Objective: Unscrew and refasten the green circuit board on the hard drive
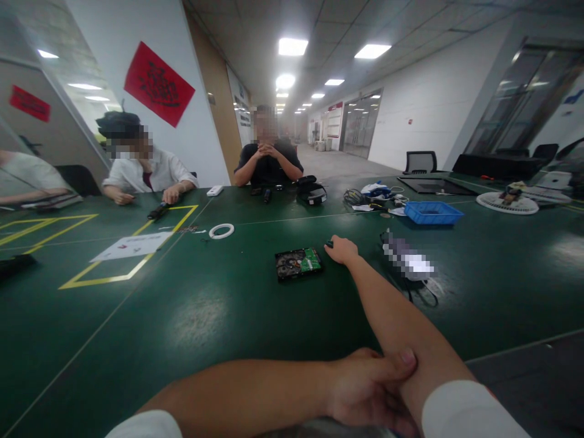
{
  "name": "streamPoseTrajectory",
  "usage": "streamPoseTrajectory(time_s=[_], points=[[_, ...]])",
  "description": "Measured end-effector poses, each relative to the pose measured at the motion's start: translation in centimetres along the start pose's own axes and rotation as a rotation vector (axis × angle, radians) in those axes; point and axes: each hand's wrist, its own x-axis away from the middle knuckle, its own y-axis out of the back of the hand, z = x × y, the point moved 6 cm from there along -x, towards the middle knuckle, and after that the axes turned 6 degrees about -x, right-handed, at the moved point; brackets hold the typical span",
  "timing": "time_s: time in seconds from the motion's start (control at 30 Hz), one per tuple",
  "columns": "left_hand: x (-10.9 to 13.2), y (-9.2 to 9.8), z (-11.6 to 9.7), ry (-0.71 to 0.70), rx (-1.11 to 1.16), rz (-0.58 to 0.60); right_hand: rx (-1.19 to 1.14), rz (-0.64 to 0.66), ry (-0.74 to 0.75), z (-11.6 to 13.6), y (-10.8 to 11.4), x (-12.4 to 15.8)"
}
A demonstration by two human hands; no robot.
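Note:
A hard drive (292,266) lies on the green table (255,322) in front of me, its green circuit board showing at the right side. Just right of it, my right hand (343,250) reaches out low over the table, fingers closed. Something small and dark shows at its fingertips, too small to name. Hand and drive are apart. My left hand (365,389) crosses near the table's front edge and grips my right forearm (392,310), thumb on top and the other fingers partly hidden below.
Right of my arm lies a partly blurred device (406,258) with a dark cable. Beyond are a blue tray (433,213), tangled cables (365,196) and a round white fan-like part (507,204). A white ring (221,231) and paper sheet (132,246) lie left. People sit opposite.

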Motion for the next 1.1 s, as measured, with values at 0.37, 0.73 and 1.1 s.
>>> streamPoseTrajectory(time_s=[0.37, 0.73, 1.1], points=[[2.2, -1.2, -4.0, -0.350, 0.140, -0.112, 0.007, -0.018, -0.007, -0.2, -0.1, 0.0], [0.9, -1.4, -0.4, -0.019, 0.017, 0.113, 0.014, -0.018, -0.007, -0.2, 0.2, 0.0], [3.9, 2.5, -7.2, -0.158, -0.491, -0.359, 0.035, -0.083, 0.009, 0.5, 0.4, 1.3]])
